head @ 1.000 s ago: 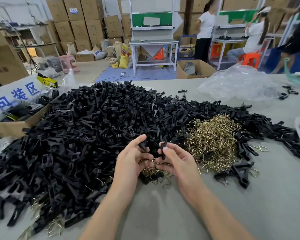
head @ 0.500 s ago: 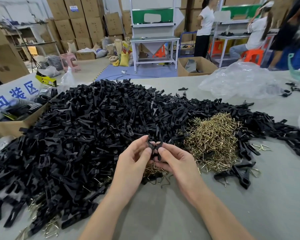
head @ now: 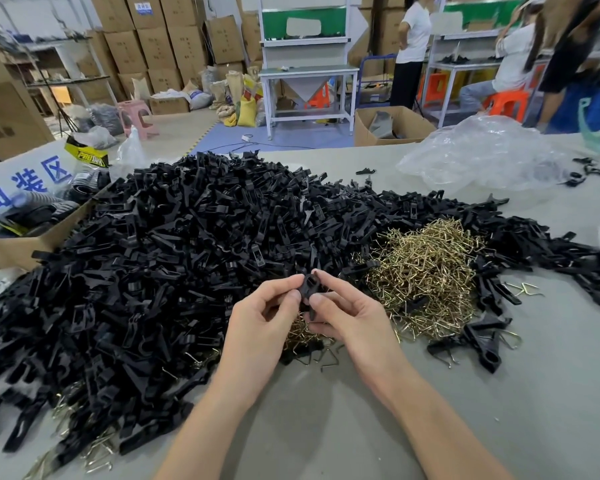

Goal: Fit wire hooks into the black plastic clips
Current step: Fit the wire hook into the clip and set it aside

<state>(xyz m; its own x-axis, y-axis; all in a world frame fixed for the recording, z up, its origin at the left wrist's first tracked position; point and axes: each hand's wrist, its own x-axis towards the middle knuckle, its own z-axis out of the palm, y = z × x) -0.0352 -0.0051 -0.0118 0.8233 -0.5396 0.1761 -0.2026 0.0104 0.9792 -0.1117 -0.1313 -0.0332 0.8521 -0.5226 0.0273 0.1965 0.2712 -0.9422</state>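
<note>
Behind the pinched clip (head: 309,286), black clip heap (head: 174,244) meets brass hook pile (head: 426,268).

We cannot tell whether a wire hook sits in the black clip (head: 310,287) pinched between the left hand (head: 260,327) and the right hand (head: 354,320): fingertips cover its sides (its lower end slips behind the right thumb). The hands hide part of the small heap of hooks (head: 303,336). The clip pile (head: 136,271) runs off the left edge, which also cuts the cardboard box (head: 21,247).
</note>
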